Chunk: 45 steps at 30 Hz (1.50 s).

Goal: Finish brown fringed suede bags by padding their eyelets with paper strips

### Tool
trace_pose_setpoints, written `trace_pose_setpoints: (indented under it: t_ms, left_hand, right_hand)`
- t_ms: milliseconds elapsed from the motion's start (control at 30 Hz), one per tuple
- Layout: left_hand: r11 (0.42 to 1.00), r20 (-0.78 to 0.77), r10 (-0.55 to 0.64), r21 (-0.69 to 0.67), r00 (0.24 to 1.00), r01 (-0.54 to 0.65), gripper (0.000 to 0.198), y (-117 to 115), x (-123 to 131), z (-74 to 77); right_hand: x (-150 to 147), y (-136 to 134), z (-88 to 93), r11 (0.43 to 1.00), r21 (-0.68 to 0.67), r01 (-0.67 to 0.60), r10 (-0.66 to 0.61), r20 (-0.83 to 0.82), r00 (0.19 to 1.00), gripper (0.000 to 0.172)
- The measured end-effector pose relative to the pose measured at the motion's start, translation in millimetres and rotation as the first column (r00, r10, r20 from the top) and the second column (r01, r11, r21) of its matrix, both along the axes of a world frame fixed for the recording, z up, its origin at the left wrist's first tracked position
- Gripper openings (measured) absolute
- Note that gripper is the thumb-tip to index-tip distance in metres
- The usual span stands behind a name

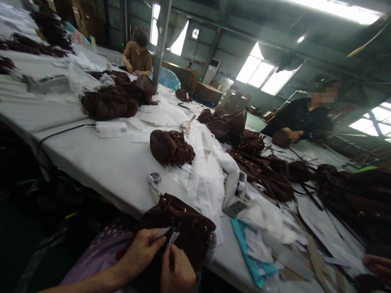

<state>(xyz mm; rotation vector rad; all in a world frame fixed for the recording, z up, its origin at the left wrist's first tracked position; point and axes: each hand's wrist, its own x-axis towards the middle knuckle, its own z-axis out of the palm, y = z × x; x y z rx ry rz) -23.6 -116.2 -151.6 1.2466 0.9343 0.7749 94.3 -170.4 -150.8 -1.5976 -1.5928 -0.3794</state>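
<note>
A dark brown drawstring bag with gold eyelets rests at the table's near edge, partly on my lap. Over its front, my left hand pinches a small white strip between thumb and fingers. Just to the right, my right hand is closed on another white strip, whose tip sticks up. The two strips are close together, and I cannot tell whether they join. Behind the bag lies a plastic-wrapped chain or strap piece.
A brown fringed bag lies mid-table, beside white paper sheets. A tape dispenser and a turquoise packet are to the right. More brown bags are heaped beyond. Co-workers sit across the table; another hand shows at lower right.
</note>
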Motion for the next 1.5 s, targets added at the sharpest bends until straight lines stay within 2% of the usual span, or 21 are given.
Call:
trace_pose_setpoints:
  t_ms: [167, 367, 533, 600, 667, 733, 767, 800, 867, 933, 967, 1033, 1100, 1167, 1233, 1300, 1367, 1500]
  left_hand:
    - [0.995, 0.082, 0.062, -0.081, 0.995, -0.055, 0.026, 1, 1, 3.5]
    - [0.991, 0.146, 0.048, -0.131, 0.988, -0.029, 0.031, 5, 4, 1.0]
    - [0.996, 0.185, 0.046, -0.077, 0.982, -0.033, 0.027, 9, 0, 7.4]
    - [0.995, 0.194, 0.064, -0.082, 0.979, -0.049, 0.025, 8, -2, 8.7]
    - [0.989, 0.2, 0.099, -0.125, 0.975, -0.075, 0.025, 7, -4, 8.5]
    - [0.977, 0.213, 0.123, -0.196, 0.969, -0.081, 0.028, 4, -4, 7.5]
    - [0.97, 0.23, 0.124, -0.233, 0.965, -0.069, 0.03, 2, -4, 7.1]
    - [0.962, 0.259, 0.12, -0.268, 0.958, -0.048, 0.031, 1, -3, 6.7]
    - [0.946, 0.345, 0.095, -0.324, 0.934, 0.023, 0.033, 0, -2, 6.0]
    - [0.934, 0.426, 0.065, -0.344, 0.902, 0.095, 0.033, 0, -1, 5.1]
    - [0.931, 0.449, 0.053, -0.345, 0.892, 0.119, 0.033, 1, -1, 4.6]
    - [0.934, 0.442, 0.028, -0.332, 0.897, 0.134, 0.034, 4, -3, 3.8]
    - [0.945, 0.377, 0.007, -0.304, 0.926, 0.116, 0.034, 8, -7, 4.1]
    - [0.962, 0.287, -0.008, -0.259, 0.958, 0.086, 0.033, 11, -11, 6.0]
    - [0.981, 0.204, -0.012, -0.187, 0.979, 0.051, 0.03, 13, -14, 9.7]
    - [0.995, 0.13, -0.003, -0.094, 0.992, 0.015, 0.025, 13, -16, 14.7]
    - [0.999, 0.07, 0.027, -0.023, 0.997, -0.025, 0.022, 13, -18, 20.2]
    - [0.999, 0.083, 0.031, -0.033, 0.996, -0.028, 0.028, 10, -20, 27.1]
  right_hand:
    - [-4, 3, 4.3, 0.997, 0.078, 0.0, -0.003, 0.04, 0.999, 0.025]
    - [-9, 6, -5.1, 0.993, 0.11, -0.04, 0.042, -0.013, 0.999, 0.011]
    - [-14, 11, -14.1, 0.991, 0.082, -0.104, 0.106, -0.011, 0.994, 0.009]
    - [-14, 11, -14.7, 0.99, 0.042, -0.138, 0.141, -0.082, 0.987, 0.011]
    - [-13, 9, -13.4, 0.98, -0.035, -0.194, 0.18, -0.239, 0.954, 0.018]
    - [-10, 6, -11.2, 0.956, -0.142, -0.255, 0.16, -0.477, 0.864, 0.025]
    - [-9, 4, -10.5, 0.941, -0.193, -0.278, 0.109, -0.604, 0.79, 0.028]
    - [-8, 2, -10.3, 0.929, -0.229, -0.29, 0.04, -0.719, 0.694, 0.029]
    - [-6, -1, -12.8, 0.925, -0.245, -0.291, -0.094, -0.888, 0.451, 0.03]
    - [-4, -1, -18.5, 0.934, -0.21, -0.289, -0.151, -0.965, 0.212, 0.037]
    - [-3, 0, -21.8, 0.933, -0.199, -0.299, -0.17, -0.978, 0.121, 0.045]
    - [1, 3, -26.6, 0.897, -0.223, -0.381, -0.232, -0.973, 0.025, 0.061]
    - [5, 8, -25.9, 0.812, -0.283, -0.511, -0.305, -0.951, 0.042, 0.068]
    - [9, 15, -18.3, 0.723, -0.339, -0.601, -0.332, -0.935, 0.128, 0.068]
    - [10, 21, -6.6, 0.686, -0.389, -0.615, -0.33, -0.92, 0.213, 0.064]
    - [9, 26, 3.9, 0.679, -0.428, -0.596, -0.34, -0.903, 0.261, 0.058]
    - [7, 29, 9.4, 0.693, -0.447, -0.566, -0.357, -0.894, 0.269, 0.053]
    - [4, 32, 6.1, 0.755, -0.418, -0.505, -0.351, -0.909, 0.226, 0.044]
